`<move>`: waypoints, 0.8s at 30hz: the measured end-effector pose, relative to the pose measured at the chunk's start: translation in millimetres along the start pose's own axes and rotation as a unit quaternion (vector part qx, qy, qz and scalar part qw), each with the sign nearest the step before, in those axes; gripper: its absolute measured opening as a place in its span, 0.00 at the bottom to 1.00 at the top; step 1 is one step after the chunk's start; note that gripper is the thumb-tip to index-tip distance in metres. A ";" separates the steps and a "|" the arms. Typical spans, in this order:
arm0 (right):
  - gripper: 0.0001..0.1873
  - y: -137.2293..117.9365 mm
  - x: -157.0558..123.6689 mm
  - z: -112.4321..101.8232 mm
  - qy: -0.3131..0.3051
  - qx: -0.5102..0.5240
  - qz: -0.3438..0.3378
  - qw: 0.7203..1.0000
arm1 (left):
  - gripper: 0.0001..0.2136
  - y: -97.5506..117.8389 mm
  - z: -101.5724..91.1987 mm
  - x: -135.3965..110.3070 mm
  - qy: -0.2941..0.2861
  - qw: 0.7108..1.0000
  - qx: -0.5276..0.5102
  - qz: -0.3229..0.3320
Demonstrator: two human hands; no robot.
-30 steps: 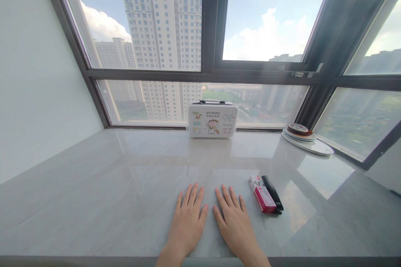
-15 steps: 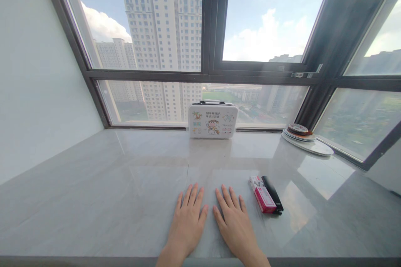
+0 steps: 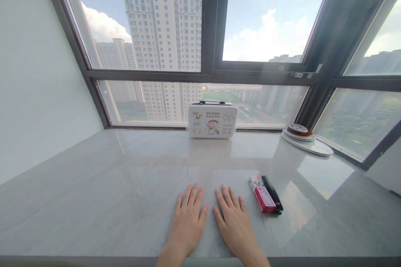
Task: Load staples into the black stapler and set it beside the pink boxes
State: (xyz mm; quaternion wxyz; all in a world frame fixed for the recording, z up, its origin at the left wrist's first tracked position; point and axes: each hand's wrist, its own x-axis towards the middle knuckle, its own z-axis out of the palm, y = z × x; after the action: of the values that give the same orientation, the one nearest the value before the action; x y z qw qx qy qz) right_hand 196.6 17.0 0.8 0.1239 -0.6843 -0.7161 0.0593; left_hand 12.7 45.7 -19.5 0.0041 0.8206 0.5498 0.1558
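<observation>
My left hand [image 3: 188,219] lies palm down on the pale marble sill [image 3: 94,200], fingers stretched out and a little apart. Beside it my right hand [image 3: 233,221] rests flat in the same way, holding nothing. A small gap separates the two thumbs. To the right of my right hand, and apart from it, lies a pink and white box [image 3: 263,196]. A slim black object [image 3: 272,194] lies right alongside that box; its kind I cannot make out. Farther back, a white carry case [image 3: 213,121] with cartoon prints and a top handle stands upright against the window.
A stack of plates [image 3: 308,144], with small dark round pieces on top, sits in the back right corner. Dark window frames [image 3: 206,77] border the sill at the back and right. A white wall [image 3: 37,91] closes off the left side.
</observation>
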 end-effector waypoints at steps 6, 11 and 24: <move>0.32 0.3 -1.5 -1.2 -0.004 0.003 0.000 1.000 | 0.27 -0.4 0.9 -0.3 -0.001 1.000 0.003 0.001; 0.32 0.5 -1.6 -0.7 0.002 0.002 0.000 1.000 | 0.27 0.1 -0.2 -0.3 0.000 1.000 0.002 0.002; 0.32 1.0 -0.4 0.6 0.001 0.000 -0.002 1.000 | 0.27 0.8 -0.3 -0.6 0.002 1.000 -0.006 0.000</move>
State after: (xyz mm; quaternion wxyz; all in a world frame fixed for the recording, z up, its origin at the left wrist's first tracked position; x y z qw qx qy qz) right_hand 197.5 16.7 -0.1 0.1243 -0.6830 -0.7174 0.0581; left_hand 13.1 44.7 -19.3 0.0077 0.8205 0.5486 0.1605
